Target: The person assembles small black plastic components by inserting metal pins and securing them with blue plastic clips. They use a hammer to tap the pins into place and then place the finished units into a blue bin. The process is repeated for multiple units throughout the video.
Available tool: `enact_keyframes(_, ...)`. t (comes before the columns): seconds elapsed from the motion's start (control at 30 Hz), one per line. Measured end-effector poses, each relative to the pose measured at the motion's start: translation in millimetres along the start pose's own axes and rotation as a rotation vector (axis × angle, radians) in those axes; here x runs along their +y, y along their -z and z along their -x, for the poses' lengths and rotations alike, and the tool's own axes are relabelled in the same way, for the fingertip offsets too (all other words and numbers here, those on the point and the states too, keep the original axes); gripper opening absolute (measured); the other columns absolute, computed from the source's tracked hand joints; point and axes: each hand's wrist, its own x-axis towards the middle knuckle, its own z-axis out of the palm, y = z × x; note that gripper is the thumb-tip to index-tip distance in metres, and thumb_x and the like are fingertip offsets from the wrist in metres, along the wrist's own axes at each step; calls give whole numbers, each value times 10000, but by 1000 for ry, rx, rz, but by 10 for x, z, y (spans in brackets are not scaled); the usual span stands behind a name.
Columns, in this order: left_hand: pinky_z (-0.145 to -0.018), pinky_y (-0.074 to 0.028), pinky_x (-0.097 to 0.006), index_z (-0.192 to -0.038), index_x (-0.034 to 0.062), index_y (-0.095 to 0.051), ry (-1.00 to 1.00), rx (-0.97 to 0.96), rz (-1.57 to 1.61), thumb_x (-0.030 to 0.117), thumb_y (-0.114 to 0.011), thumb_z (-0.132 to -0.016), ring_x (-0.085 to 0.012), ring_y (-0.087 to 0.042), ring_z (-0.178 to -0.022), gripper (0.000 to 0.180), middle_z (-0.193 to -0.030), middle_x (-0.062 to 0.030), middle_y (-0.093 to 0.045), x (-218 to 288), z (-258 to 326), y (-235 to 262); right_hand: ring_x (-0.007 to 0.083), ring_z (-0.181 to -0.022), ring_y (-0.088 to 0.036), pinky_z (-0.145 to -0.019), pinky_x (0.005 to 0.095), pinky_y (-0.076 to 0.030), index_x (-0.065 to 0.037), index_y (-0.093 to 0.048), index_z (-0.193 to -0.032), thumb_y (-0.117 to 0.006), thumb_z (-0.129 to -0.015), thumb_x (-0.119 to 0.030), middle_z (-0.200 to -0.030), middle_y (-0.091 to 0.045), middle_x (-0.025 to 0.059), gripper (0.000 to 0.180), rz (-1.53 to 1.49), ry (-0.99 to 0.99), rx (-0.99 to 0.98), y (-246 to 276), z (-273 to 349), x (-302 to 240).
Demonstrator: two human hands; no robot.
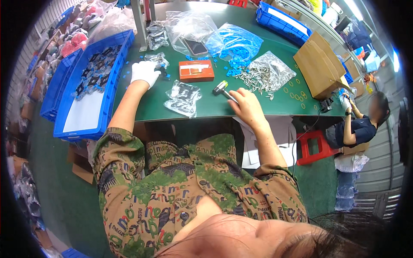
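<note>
My right hand is closed round the handle of a small hammer with a dark head and a yellow-green face. The hammer lies low over the green table. My left hand, in a white glove, has its fingers curled beside a small dark part; the grip is too small to make out. Between the hands stands a red-brown box. Clear bags of dark parts lie in front of it. A heap of metal pins spreads to the right of the hammer.
At left stands a blue crate with black-and-blue parts. Farther back are a phone, a bag of blue pieces and a blue tray. Rubber bands and a cardboard box lie right, near another person and a red stool.
</note>
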Motion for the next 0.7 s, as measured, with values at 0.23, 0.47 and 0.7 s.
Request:
enact_keyframes(0.23, -918, -543, -426, -1082, 89, -769, -98, 590, 652, 186, -674, -928, -322, -707, -1038, 206, -1121, -127, -756, 320, 367, 150, 342, -969, -663, -832, 449, -522, -101, -718, -1136, -704, -928, -190, -1049, -666, 130, 226, -236, 110, -50, -472, -668, -686)
enact_keyframes(0.47, -946, -539, -379, -1110, 52, -764, 78, 555, 895, 163, -667, -964, -284, -714, -1029, 207, -1104, -124, -758, 358, 854, 236, 289, -1026, -677, -886, 444, -508, -238, -748, -1159, -647, -904, -143, -1021, -632, 81, 290, 42, 422, -291, -1009, -1408, -679)
enact_keyframes(0.7, -992, -522, -341, -1190, 32, -735, 112, 327, 966, 181, -658, -991, -241, -701, -1104, 260, -1173, -128, -743, 353, 1090, 71, 327, -934, -685, -811, 452, -552, -118, -741, -1023, -681, -927, -171, -973, -677, 95, 125, -282, 372, -93, -786, -1507, -485)
